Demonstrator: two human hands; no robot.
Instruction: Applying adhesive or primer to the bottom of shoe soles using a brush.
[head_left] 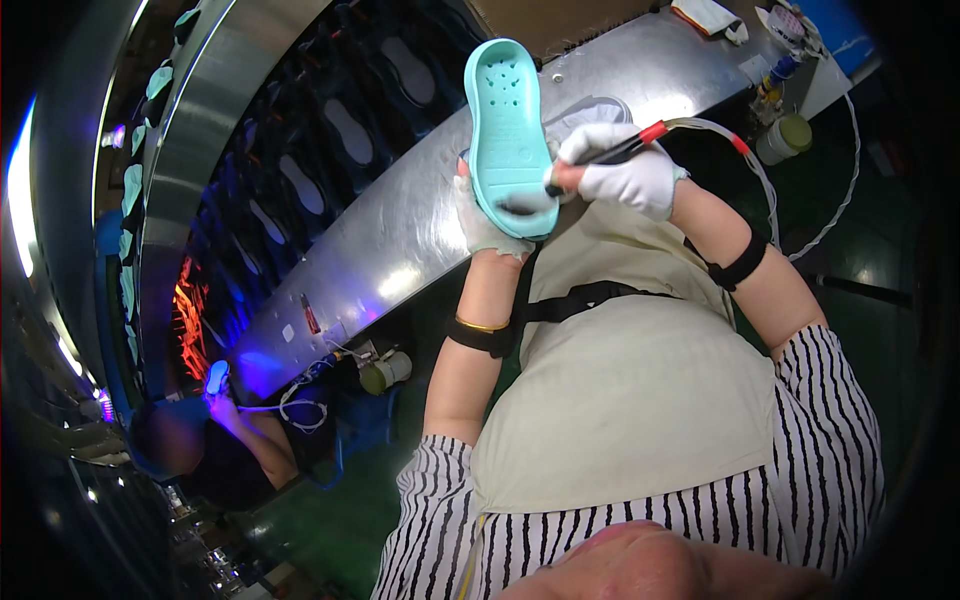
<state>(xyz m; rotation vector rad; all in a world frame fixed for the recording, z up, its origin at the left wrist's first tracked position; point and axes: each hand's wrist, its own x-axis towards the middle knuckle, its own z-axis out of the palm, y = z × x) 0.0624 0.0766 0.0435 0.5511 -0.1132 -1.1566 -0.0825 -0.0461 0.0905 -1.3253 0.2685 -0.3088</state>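
- The light blue sole (508, 140) is at the top middle of the frame, above the shiny surface (405, 230).
- The left hand (478, 218) holds its bottom end from below and along the left edge.
- The right hand (630, 180) grips a black brush (618, 151); its blurry pale tip is at the sole's bottom end.
- The sole looks light and a bit bendy, like foam, and probably won't break.
- If its inside is wet, it may be slippery.
- The outside edges and underside look best to hold.
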